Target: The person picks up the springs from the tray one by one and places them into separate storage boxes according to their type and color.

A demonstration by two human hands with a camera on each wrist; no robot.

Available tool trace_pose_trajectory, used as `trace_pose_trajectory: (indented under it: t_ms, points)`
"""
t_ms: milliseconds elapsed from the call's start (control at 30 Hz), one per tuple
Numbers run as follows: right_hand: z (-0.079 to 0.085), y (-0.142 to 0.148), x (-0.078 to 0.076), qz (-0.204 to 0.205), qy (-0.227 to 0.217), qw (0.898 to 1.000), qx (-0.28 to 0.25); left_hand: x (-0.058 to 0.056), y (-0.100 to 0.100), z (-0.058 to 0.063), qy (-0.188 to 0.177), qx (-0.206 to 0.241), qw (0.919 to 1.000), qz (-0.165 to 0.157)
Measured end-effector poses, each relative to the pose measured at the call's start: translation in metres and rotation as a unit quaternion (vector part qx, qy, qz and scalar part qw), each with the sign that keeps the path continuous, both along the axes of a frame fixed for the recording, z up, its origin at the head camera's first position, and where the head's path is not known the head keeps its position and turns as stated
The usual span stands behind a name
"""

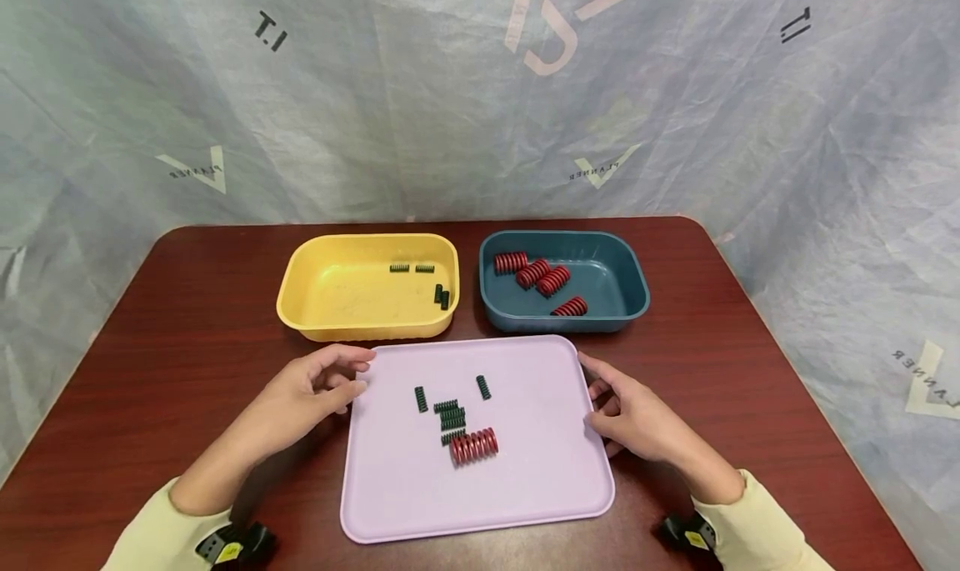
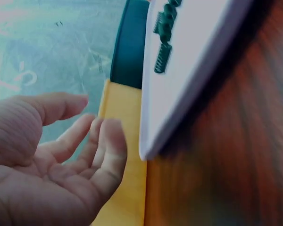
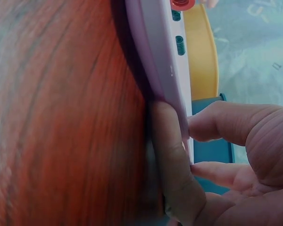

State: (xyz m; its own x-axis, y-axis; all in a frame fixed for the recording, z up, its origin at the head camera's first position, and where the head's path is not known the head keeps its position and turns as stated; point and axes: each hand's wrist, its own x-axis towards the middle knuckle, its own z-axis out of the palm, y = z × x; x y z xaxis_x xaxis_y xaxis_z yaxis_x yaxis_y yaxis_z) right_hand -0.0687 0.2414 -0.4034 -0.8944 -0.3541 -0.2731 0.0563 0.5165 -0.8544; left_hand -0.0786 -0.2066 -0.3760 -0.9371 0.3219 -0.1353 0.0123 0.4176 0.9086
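Note:
A pale lilac tray lies on the table, bearing several small dark green springs and one larger red spring. At its right edge my right hand grips the rim; the right wrist view shows the thumb at the upper edge and a finger along the outer side. My left hand is beside the tray's upper left corner, fingers loosely bent. In the left wrist view its palm holds nothing, and a gap shows between the fingers and the tray.
Behind the tray stand a yellow bin with several small green springs and a dark blue bin with several red springs. A printed grey sheet hangs behind the brown table.

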Motion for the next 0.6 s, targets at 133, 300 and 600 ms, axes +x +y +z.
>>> trace_pose_trajectory:
  t_ms: [133, 300, 600]
  points:
    - [0.001, 0.0, 0.0, 0.002, -0.001, 1.0, -0.005, -0.007, 0.011, 0.001, -0.026, 0.005, 0.9981, -0.057]
    - [0.001, 0.0, 0.0, -0.002, -0.005, 1.0, 0.003, -0.02, 0.027, -0.006, -0.043, -0.01, 0.9931, -0.109]
    - [0.001, 0.0, -0.001, 0.002, -0.001, 1.0, 0.006, -0.034, 0.042, -0.019, -0.091, 0.03, 0.9837, -0.152]
